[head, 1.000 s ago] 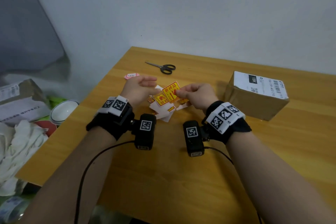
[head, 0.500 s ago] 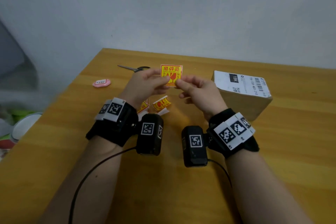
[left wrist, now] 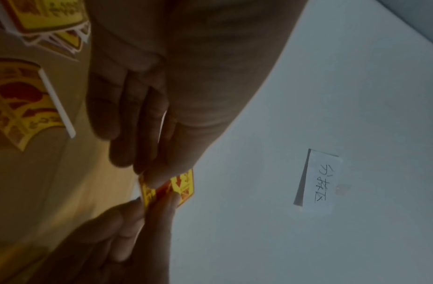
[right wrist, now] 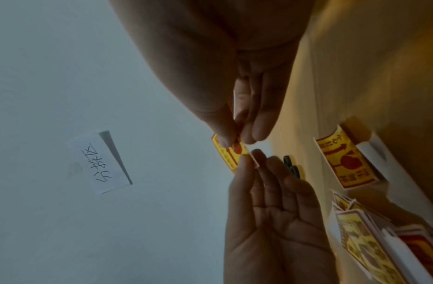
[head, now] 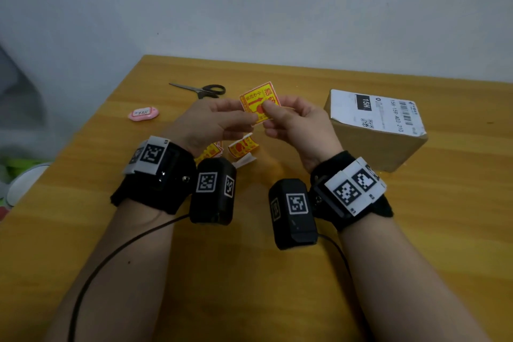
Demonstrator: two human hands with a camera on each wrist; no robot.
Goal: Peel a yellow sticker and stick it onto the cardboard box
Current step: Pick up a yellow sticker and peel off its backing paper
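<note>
Both hands hold one yellow and red sticker (head: 256,103) up above the wooden table (head: 249,272). My left hand (head: 222,119) pinches its lower left edge; in the left wrist view the sticker (left wrist: 183,184) shows past the thumb. My right hand (head: 288,116) pinches its right side between thumb and forefinger, and the right wrist view shows the sticker (right wrist: 228,155) with a white backing edge there. The cardboard box (head: 377,133) with a white shipping label stands to the right of the hands.
More yellow stickers (head: 241,147) lie loose on the table under the hands. Black scissors (head: 202,89) and a small pink tag (head: 143,114) lie at the back left. A white paper note (left wrist: 319,180) hangs on the wall.
The hands lifted one sticker off the pile and raised it. It has now turned from upright to tilted, and the right thumb has come over its face.
</note>
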